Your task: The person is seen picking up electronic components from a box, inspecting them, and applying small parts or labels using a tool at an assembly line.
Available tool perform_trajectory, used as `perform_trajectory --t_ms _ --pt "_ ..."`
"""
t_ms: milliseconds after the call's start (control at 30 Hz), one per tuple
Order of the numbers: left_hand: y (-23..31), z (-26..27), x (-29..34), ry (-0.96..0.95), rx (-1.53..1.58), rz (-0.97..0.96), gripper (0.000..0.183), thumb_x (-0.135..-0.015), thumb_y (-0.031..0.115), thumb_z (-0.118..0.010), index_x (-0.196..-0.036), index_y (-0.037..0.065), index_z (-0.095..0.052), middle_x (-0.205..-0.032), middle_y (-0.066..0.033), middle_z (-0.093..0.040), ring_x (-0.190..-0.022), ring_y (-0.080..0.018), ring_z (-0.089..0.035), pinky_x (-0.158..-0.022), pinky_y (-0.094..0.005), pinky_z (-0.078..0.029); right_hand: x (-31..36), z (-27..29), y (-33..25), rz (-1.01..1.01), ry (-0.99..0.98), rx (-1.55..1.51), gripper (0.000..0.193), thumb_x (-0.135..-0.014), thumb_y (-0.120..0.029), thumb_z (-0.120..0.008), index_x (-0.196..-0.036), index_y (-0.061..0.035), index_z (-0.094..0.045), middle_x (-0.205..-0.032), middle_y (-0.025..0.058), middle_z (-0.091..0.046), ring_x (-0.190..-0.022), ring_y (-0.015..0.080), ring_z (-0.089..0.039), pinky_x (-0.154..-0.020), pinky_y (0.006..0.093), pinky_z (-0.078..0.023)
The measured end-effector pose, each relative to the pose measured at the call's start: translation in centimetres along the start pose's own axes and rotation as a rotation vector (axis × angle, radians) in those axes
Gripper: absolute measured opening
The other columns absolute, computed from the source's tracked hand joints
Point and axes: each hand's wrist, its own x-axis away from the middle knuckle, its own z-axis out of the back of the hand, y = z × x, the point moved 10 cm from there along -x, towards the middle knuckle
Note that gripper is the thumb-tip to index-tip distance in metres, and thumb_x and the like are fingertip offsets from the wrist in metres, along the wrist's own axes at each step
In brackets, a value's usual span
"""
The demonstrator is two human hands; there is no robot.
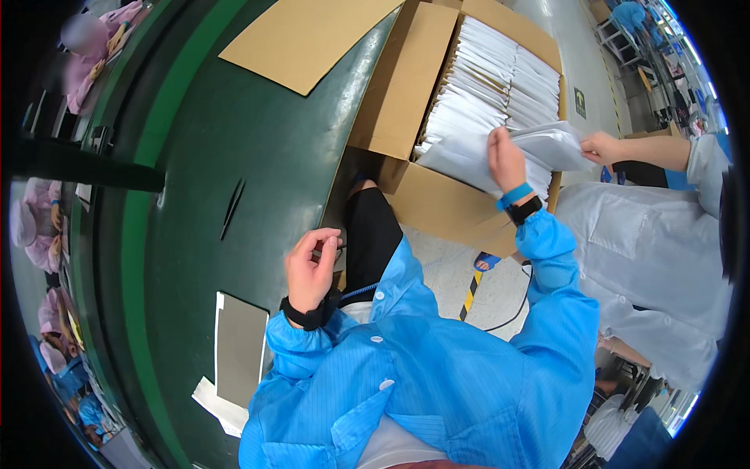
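Right hand point(506, 160), upper right of frame, grips a bundle of thin white plastic sleeves point(547, 144) over the open brown cardboard carton point(406, 78); a co-worker's hand point(600, 146) holds its far end. Left hand point(311, 270), centre, is loosely curled, seemingly empty. Risk: slick sleeves could fan and slip out if the two pulls differ.

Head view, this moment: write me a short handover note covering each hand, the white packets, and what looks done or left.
Right hand: gripping a bundle of white packets above the open cardboard box.
Left hand: loosely curled by the green table's edge; whether it holds anything is unclear.
A co-worker's hand touches the same bundle.
Done: one bundle partly lifted out.
Left: the box remains nearly full of upright packets. A grey sheet lies on the table.
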Motion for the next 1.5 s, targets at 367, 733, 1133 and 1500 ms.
perform_trajectory --t_ms 367,733,1133,1500 --pt "2.0 -5.0 -0.4 -0.101 0.038 -0.160 0.014 -0.086 0.004 -0.054 -0.098 -0.001 -0.061 -0.088 -0.0067 -0.064 -0.081 -0.0108 -0.060 -0.071 -0.0230 -0.048 -5.3 8.5 -5.2 0.139 0.267 0.035 0.014 -0.087 -0.009 -0.050 -0.098 -0.0104 -0.042 -0.056 0.0166 -0.055 -0.052 0.0375 -0.056 -0.043 0.0477 -0.038" --pt "7.0 -14.1 1.8 -0.795 1.319 0.492 0.064 -0.092 0.051 -0.036 -0.127 -0.003 -0.039 -0.119 -0.0191 -0.052 -0.107 -0.0295 -0.054 -0.094 -0.0413 -0.042 4.4 17.7 -18.6 0.481 0.161 -0.336 0.011 -0.078 -0.002 -0.057 -0.071 -0.0059 -0.050 -0.057 0.0063 -0.050 -0.045 0.0183 -0.048 -0.040 0.0293 -0.037" --pt "1.1 12.6 9.7 0.461 0.589 0.248 0.049 -0.066 0.010 -0.055 -0.112 -0.005 -0.046 -0.096 -0.0137 -0.056 -0.086 -0.0248 -0.057 -0.076 -0.0355 -0.047 5.4 3.2 -4.0 -0.144 0.016 -0.497 0.009 -0.081 -0.011 -0.057 -0.083 -0.0039 -0.062 -0.071 0.0107 -0.061 -0.061 0.0252 -0.060 -0.059 0.0317 -0.049" --pt "-2.3 18.5 12.4 0.524 0.705 0.264 0.038 -0.086 0.028 -0.053 -0.110 -0.001 -0.051 -0.096 -0.0108 -0.060 -0.085 -0.0209 -0.060 -0.076 -0.0322 -0.049 5.4 -10.7 1.5 -0.030 -0.487 0.044 0.012 -0.078 -0.022 -0.060 -0.082 -0.0133 -0.068 -0.082 0.0092 -0.063 -0.081 0.0294 -0.060 -0.067 0.0423 -0.049"
